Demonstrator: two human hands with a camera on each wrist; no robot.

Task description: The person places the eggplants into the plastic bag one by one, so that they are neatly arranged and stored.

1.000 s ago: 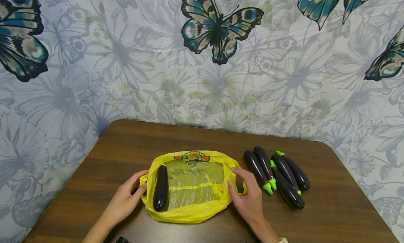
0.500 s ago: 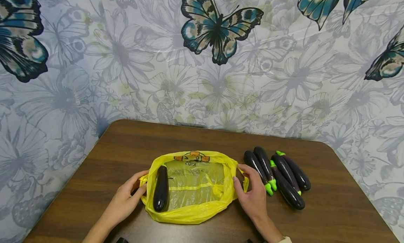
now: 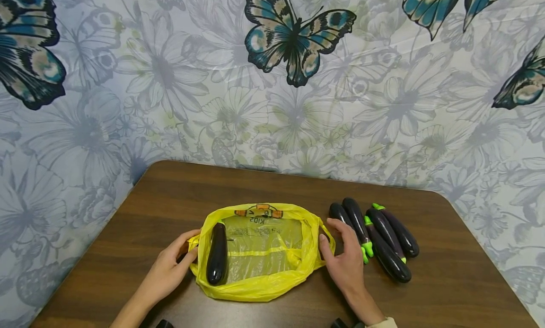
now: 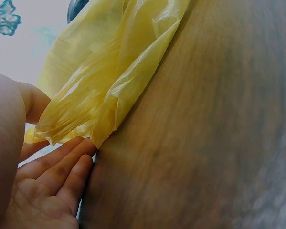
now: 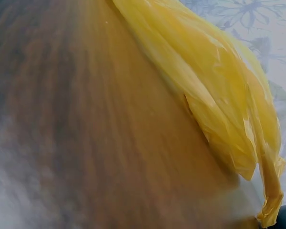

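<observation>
A yellow plastic bag lies on the table, its mouth spread wide and facing up. One dark eggplant rests inside, along the bag's left wall. At the left end, my left hand pinches the bunched handle between thumb and fingers; the left wrist view shows the gathered yellow plastic there. My right hand is at the bag's right end beside the handle loop, with thumb and fingers apart. Its fingertips partly cover the nearest of several eggplants. The right wrist view shows the bag's side but not the hand.
The eggplants with bright green caps lie in a loose cluster right of the bag. They rest on a brown wooden table, backed by a butterfly-patterned wall covering. Small black objects show at the bottom edge.
My right hand has moved right, from the bag's rim toward the eggplants. The left hand and the bag's main body have stayed in place.
</observation>
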